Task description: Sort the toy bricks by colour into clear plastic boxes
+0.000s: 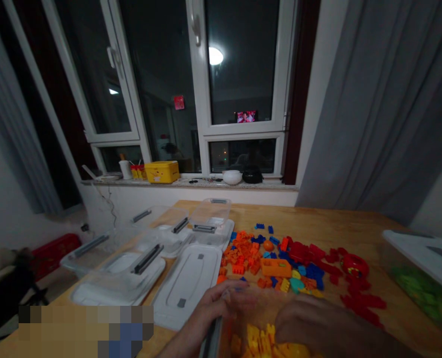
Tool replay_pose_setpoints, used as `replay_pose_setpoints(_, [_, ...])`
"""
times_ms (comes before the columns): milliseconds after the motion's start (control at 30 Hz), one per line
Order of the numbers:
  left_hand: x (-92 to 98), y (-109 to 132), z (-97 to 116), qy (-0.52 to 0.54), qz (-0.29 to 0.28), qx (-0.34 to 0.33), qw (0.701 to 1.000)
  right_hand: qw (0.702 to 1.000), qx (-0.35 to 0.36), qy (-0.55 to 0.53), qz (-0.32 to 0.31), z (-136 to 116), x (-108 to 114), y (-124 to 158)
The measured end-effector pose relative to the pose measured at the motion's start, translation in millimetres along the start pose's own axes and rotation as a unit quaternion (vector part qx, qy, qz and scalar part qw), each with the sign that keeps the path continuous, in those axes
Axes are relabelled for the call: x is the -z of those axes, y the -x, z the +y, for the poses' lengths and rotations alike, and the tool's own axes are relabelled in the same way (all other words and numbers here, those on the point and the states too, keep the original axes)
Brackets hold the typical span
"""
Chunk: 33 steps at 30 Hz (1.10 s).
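bin (224, 338) of yellow bricks (260, 340) sits at near edge of wooden table (355, 233). left hand (221, 304) curled, gripping bin rim; right hand (310, 318) half-closed over bricks, contact unclear.

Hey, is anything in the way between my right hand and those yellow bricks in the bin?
Nothing visible stands in the way. Your right hand is just above the yellow bricks, and no lid or other object shows between them. The plastic bin holding the bricks shows no lid in this view.
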State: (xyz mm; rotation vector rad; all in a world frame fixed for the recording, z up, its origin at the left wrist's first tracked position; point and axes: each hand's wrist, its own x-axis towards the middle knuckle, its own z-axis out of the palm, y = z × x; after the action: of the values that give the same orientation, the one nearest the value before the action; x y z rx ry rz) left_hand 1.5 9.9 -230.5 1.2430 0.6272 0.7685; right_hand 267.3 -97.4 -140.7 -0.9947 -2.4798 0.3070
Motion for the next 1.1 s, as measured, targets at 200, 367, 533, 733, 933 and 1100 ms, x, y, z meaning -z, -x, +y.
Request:
replay_pose_setpoints(200, [-0.2, -1, 2, -0.007, -0.009, 0.009, 1.000, 0.974, -0.194, 0.041, 0.107, 27, 25, 2])
replay_pose_setpoints(367, [-1.0, -2, 5, 0.001, -0.013, 0.002, 1.000, 0.946, -0.292, 0.052, 0.134, 92, 17, 2])
replay_pose_setpoints(533, [0.4, -5, 4, -0.030, -0.003, 0.000, 1.000, 0.945, -0.305, 0.091, 0.077, 145, -6, 15])
replay_pose_setpoints(733, [-5.3, 5, 7, 0.004, 0.011, 0.020, 1.000, 0.957, -0.276, 0.083, 0.047, 176, -32, 27])
replay_pose_setpoints(933, [-1.3, 0, 4, -0.023, 0.005, 0.006, 1.000, 0.963, -0.259, 0.067, 0.032, 180, -41, 26])
replay_pose_setpoints(1100, [-3.1, 1, 4, -0.008, 0.016, 0.006, 1.000, 0.964, -0.256, 0.068, 0.021, 180, -41, 28])
